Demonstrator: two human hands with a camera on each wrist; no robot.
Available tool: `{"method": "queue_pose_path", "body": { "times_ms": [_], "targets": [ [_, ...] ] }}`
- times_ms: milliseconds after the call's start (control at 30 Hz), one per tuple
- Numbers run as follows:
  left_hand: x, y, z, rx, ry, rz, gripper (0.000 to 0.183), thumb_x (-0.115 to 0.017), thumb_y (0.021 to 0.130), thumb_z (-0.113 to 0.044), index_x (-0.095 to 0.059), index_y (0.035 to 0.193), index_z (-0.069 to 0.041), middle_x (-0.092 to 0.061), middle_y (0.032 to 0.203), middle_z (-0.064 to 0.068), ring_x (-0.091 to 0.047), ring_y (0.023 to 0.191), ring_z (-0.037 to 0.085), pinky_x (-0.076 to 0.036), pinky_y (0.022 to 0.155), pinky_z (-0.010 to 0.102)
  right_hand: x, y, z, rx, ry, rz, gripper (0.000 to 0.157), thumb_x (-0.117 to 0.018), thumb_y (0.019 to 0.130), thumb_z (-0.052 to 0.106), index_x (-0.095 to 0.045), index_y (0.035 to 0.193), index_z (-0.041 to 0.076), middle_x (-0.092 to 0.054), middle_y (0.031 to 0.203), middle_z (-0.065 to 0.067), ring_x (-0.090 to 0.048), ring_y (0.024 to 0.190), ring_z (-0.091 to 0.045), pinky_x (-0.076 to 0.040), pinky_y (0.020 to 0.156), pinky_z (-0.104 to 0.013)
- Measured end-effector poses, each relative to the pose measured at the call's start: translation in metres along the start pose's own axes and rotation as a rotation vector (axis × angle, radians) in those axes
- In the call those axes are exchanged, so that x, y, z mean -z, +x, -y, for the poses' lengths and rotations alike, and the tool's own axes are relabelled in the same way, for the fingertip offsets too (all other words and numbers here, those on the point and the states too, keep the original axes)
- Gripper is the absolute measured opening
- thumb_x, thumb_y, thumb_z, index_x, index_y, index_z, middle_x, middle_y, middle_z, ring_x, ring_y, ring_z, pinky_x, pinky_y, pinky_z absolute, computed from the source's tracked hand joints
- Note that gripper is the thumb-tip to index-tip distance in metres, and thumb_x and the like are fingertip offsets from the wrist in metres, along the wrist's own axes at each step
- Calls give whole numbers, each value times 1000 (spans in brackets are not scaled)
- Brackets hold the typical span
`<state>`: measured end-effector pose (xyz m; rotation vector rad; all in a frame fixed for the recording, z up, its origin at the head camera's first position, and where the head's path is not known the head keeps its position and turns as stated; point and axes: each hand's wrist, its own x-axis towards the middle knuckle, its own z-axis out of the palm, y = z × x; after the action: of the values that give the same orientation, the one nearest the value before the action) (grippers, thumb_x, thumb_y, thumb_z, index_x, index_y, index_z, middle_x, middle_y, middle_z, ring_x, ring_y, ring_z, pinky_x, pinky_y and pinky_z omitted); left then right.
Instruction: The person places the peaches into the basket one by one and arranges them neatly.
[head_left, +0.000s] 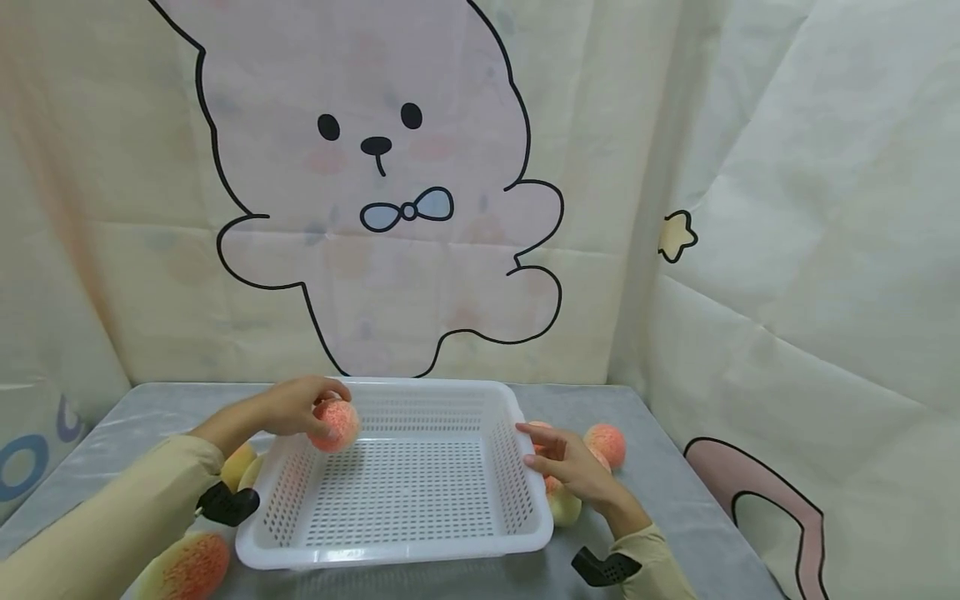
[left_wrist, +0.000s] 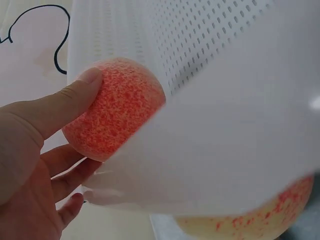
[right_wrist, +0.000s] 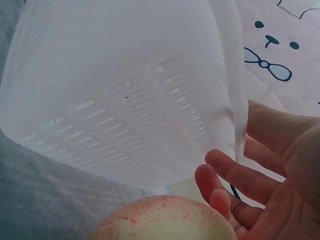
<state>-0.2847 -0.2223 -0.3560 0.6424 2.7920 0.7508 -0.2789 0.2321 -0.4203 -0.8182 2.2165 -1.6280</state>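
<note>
Your left hand grips a peach at the basket's far-left corner; right hand pinches the right rim.

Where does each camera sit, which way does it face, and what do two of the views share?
Head: on the person's head, facing forward and down at the white basket; both hands, left and right, and both sleeves show.
Left wrist: on that wrist, facing the held peach at the basket; only the left hand shows.
Right wrist: on that wrist, facing the basket's outer side; only the right hand shows, at the rim.
Shared: head and right wrist both catch the drawn bear's face.
</note>
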Motion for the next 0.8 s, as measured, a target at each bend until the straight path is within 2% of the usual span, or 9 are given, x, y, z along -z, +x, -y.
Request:
{"method": "queue_pose_path", "body": {
  "times_ms": [200, 300, 400, 500, 600, 700, 800],
  "targets": [
    [10, 3, -10, -5, 47, 128, 48, -80, 84, -12, -59, 127, -4, -62, 125, 23, -60, 109, 34, -56, 90, 50, 1, -1, 0, 10, 12, 21, 59, -61, 101, 9, -37, 152, -7, -43, 151, -34, -68, 110, -12, -59, 86, -25],
    [12, 7, -14, 28, 65, 177, 46, -77, 84, -6, -58, 126, -6, -61, 128, 24, -60, 109, 33, -57, 87, 46, 1, 0, 0, 14, 19, 31, 59, -60, 101, 9, -36, 152, -7, -43, 151, -35, -68, 110, -12, -59, 86, -26],
    [10, 13, -19, 77, 86, 207, 47, -75, 81, 1, -58, 124, -8, -62, 125, 22, -59, 102, 29, -57, 81, 39, 2, -1, 0, 15, 13, 24, 59, -61, 101, 9, -37, 152, -7, -43, 151, -35, -68, 110, -11, -59, 86, -25],
    [7, 19, -24, 99, 131, 224, 48, -75, 79, 3, -58, 123, -8, -63, 121, 18, -58, 98, 26, -56, 77, 36, 3, -1, 0, 16, 8, 14, 59, -62, 100, 10, -37, 152, -7, -45, 150, -34, -68, 111, -12, -59, 86, -25],
    [3, 25, -28, 113, 197, 222, 49, -79, 78, 1, -59, 121, -11, -65, 118, 14, -59, 100, 25, -53, 84, 41, 3, -1, 0, 15, 2, 5, 59, -62, 100, 10, -38, 151, -7, -46, 150, -34, -68, 112, -12, -58, 87, -25],
    [-1, 27, -28, 144, 240, 216, 49, -83, 77, -3, -60, 119, -15, -66, 120, 11, -60, 107, 27, -41, 95, 50, 2, -1, -1, 15, -6, 2, 60, -63, 100, 11, -39, 151, -7, -45, 150, -33, -68, 112, -11, -58, 88, -24],
    [-4, 27, -25, 167, 255, 208, 47, -83, 77, -3, -61, 117, -17, -67, 121, 9, -59, 111, 28, -31, 96, 55, 1, 0, -1, 13, -1, 8, 60, -63, 100, 10, -38, 151, -8, -45, 150, -34, -68, 111, -10, -58, 87, -24]
  ]
}}
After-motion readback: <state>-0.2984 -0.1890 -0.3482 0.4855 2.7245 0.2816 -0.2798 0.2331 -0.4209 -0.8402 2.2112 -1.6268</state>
